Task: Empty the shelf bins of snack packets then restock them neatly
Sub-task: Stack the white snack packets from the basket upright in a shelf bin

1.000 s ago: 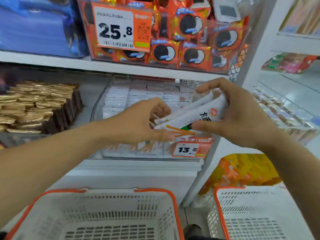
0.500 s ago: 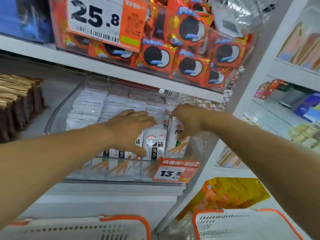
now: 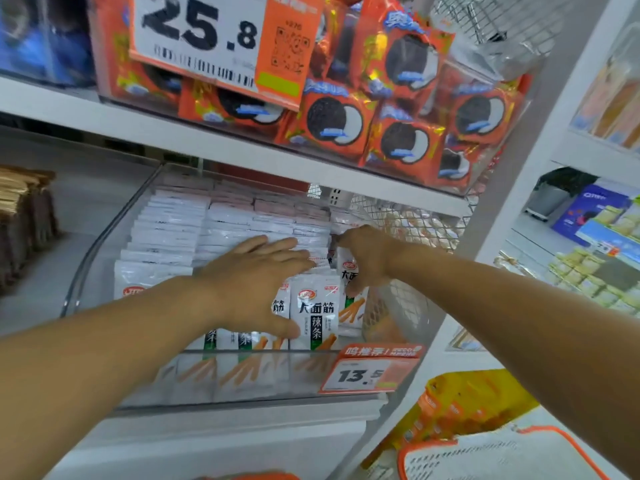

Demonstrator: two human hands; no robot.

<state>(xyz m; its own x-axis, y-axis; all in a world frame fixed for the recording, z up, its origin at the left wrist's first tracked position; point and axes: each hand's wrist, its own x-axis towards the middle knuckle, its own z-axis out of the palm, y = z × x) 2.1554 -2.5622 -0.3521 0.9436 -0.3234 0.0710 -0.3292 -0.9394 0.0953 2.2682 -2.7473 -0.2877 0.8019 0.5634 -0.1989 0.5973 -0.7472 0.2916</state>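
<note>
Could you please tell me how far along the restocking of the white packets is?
Done: clear plastic bin holds neat rows of white snack packets. In hand: right hand slots a packet in, left hand steadies rows. Left: other bins, not judged here.

White packets (image 3: 313,315) bear black lettering, a red logo and orange sticks – the cookie packs (image 3: 332,123) above are orange with black-and-white rounds – and the price tags (image 3: 372,370) orange and white.
</note>
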